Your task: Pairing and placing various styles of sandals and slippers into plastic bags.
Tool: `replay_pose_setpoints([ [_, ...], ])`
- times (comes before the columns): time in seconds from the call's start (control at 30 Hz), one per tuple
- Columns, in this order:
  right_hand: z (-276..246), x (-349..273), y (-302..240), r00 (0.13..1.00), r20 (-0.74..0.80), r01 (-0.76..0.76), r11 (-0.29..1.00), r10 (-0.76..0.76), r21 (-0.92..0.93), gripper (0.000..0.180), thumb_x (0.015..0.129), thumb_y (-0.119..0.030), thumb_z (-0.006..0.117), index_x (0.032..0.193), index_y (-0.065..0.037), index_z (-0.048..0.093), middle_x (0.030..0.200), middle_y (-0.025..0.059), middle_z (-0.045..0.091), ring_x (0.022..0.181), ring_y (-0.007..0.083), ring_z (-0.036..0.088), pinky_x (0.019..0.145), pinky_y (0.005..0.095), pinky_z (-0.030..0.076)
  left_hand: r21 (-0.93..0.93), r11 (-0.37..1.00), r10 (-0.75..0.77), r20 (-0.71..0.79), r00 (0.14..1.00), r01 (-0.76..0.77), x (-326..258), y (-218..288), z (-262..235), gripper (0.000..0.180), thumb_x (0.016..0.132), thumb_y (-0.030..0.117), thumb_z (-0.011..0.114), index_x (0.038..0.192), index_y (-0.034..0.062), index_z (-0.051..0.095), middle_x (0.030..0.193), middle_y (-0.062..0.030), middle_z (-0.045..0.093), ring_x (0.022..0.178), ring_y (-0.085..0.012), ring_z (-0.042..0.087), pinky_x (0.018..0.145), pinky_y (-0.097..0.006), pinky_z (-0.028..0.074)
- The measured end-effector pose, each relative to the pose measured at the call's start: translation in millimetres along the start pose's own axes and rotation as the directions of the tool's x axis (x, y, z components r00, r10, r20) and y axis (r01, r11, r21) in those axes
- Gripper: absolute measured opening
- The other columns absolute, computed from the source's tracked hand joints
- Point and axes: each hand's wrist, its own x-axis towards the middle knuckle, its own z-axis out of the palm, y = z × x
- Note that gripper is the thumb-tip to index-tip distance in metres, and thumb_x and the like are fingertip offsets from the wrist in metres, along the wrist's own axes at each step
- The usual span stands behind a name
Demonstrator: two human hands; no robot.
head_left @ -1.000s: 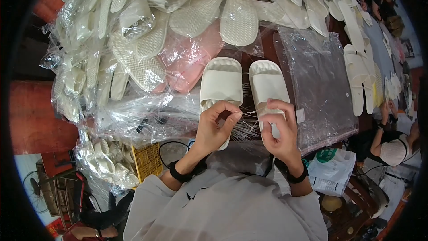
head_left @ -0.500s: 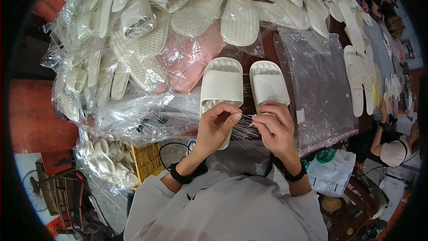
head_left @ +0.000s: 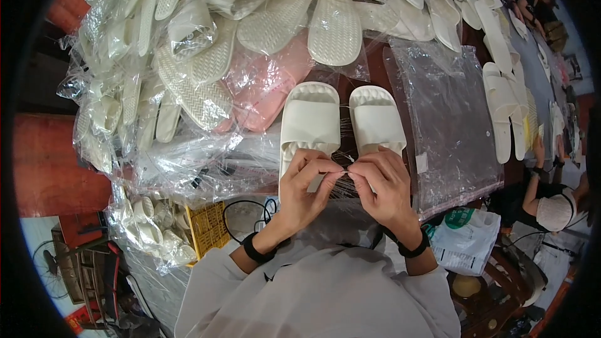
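Two off-white slide slippers stand side by side in front of me: the left slipper and the right slipper, toes pointing away. Over their heel ends my left hand and my right hand meet, fingertips pinched together. Between them runs a thin pale plastic strand, its ends partly hidden by my fingers. More loose strands lie in a bundle beneath my hands, in the gap between the slippers. My hands cover part of both heels.
Bagged white slippers are heaped at the left and far side, with a pink bag among them. A clear plastic bag lies flat to my right. Beyond it are unbagged slippers. A yellow crate stands lower left; co-workers sit at far right.
My hands have come together, closing the gap between their fingertips. The right hand has shifted slightly left and now pinches the strand close beside the left one. The slippers stay in place.
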Motion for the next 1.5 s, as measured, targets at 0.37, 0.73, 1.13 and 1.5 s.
replay_pose_setpoints([
  [0.37,3.3,-3.6,-0.7,0.998,0.059,0.017,0.998,-0.021,0.064,0.020,0.069,0.000,0.066,0.087,-0.006,0.060,0.086,0.0090,0.058,0.083,0.0316,0.058,0.084,0.0449,0.048,-0.070,0.995,-0.068,0.111,0.991,0.076,-2.5,-0.5,-0.8,0.017,0.078,-0.007,0.068,0.091,0.0044,0.064,0.088,-0.0089,0.059,0.079,-0.0233,0.060,0.070,-0.029,0.048],
  [0.73,4.8,-2.9,0.7,0.997,0.060,0.044,0.998,-0.047,0.043,0.020,0.069,0.000,0.066,0.087,-0.004,0.059,0.088,0.0100,0.058,0.086,0.0329,0.059,0.085,0.0450,0.048,-0.015,1.000,-0.024,0.168,0.985,0.027,1.8,-3.9,-0.3,0.016,0.079,-0.008,0.069,0.089,0.0028,0.065,0.086,-0.0065,0.060,0.078,-0.0169,0.058,0.068,-0.027,0.048],
  [1.13,-5.1,-20.7,-6.5,0.961,-0.113,-0.251,0.968,0.251,0.021,0.020,0.081,-0.003,0.066,0.101,-0.004,0.064,0.104,0.0128,0.062,0.093,0.0319,0.061,0.081,0.0406,0.049,0.146,0.985,0.069,0.155,0.986,-0.092,15.2,18.5,-33.9,0.044,0.068,-0.007,0.061,0.108,0.0101,0.065,0.101,-0.0139,0.057,0.086,-0.0306,0.060,0.070,-0.037,0.049],
  [1.5,26.6,-12.4,0.9,0.952,-0.024,-0.306,0.937,0.306,-0.170,0.059,0.088,-0.030,0.064,0.126,0.011,0.045,0.121,0.0272,0.048,0.117,0.0469,0.041,0.104,0.0614,0.025,0.524,0.850,0.032,0.045,0.998,-0.051,35.6,-25.6,-39.0,0.052,0.074,-0.005,0.058,0.126,0.0011,0.050,0.110,-0.0198,0.054,0.099,-0.0401,0.057,0.085,-0.042,0.047],
])
